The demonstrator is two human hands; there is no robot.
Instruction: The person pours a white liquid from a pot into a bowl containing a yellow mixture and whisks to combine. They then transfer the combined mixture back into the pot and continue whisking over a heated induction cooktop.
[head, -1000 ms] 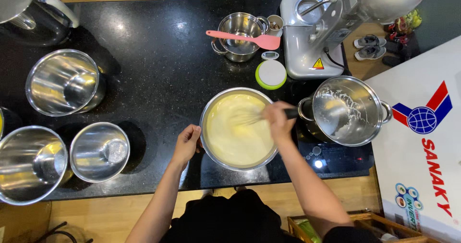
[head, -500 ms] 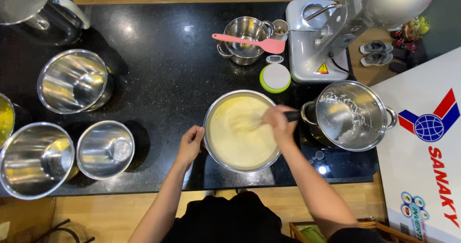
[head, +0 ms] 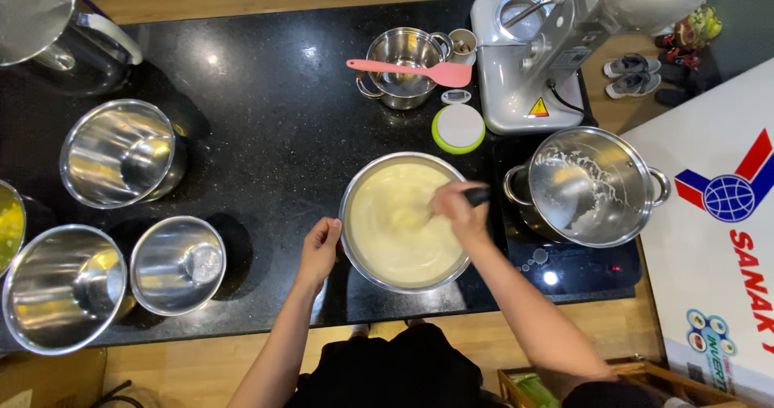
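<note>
A steel mixing bowl full of pale yellow batter sits on the black counter in front of me. My right hand is over the bowl, shut on the black handle of a whisk whose wires are blurred in the batter. My left hand grips the bowl's left rim.
A steel pot stands on an induction hob at right. Behind are a stand mixer, a green-rimmed lid, and a small pot with a pink spatula across it. Several empty steel bowls stand at left. A white appliance stands at far right.
The whisk and my right hand have swung round within the batter. My left hand stays on the rim. The view has shifted slightly.
</note>
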